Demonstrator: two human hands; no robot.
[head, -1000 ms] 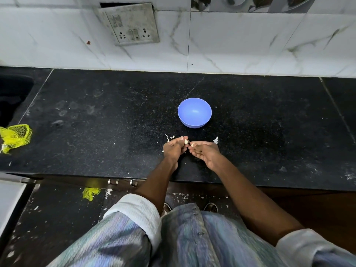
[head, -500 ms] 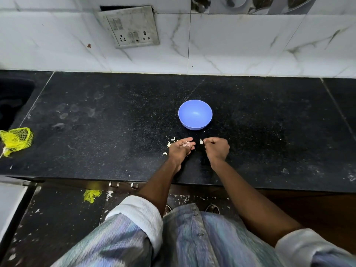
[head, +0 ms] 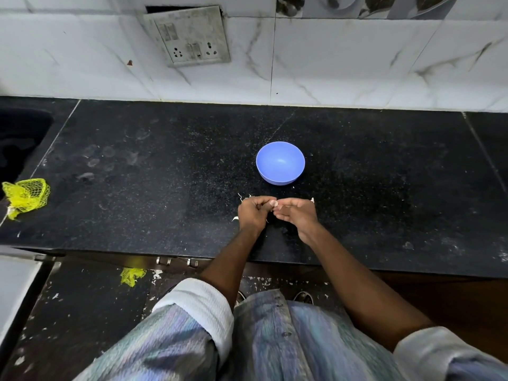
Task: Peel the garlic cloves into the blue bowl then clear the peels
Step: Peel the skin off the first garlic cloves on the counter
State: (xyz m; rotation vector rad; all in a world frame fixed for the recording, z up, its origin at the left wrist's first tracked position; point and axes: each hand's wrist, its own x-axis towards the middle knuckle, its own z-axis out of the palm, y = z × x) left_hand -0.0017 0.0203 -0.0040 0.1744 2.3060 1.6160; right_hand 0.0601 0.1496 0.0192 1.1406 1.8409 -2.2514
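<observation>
Here the left hand [head: 254, 213] and the right hand [head: 298, 214] meet just in front of the blue bowl [head: 280, 163], close above the black tabletop [head: 165, 188]. Between them sits a garlic clove [head: 275, 204], a small pale thing at the point where the fingertips come together. The left hand is curled round it, thumb on top; the right hand's fingers are bent in toward it, and appear to pinch at it, though the clove is too small to show exactly where each finger lies.

The blue bowl stands upright just beyond the hands, apart from them. Its inside shows plain blue with a soft highlight, and nothing can be made out in it.

A few white peels [head: 242, 198] lie on the tabletop beside the left hand, with another scrap by the right hand's far side.

The tabletop runs wide to either side of the bowl, back to a white tiled wall [head: 357, 64] carrying a switch and socket plate [head: 189, 37]. A yellow net bag [head: 26, 195] lies near the left edge, well apart from the hands. The front edge of the tabletop crosses just below the wrists, and beneath it a yellow scrap [head: 132, 274] lies on the floor.
</observation>
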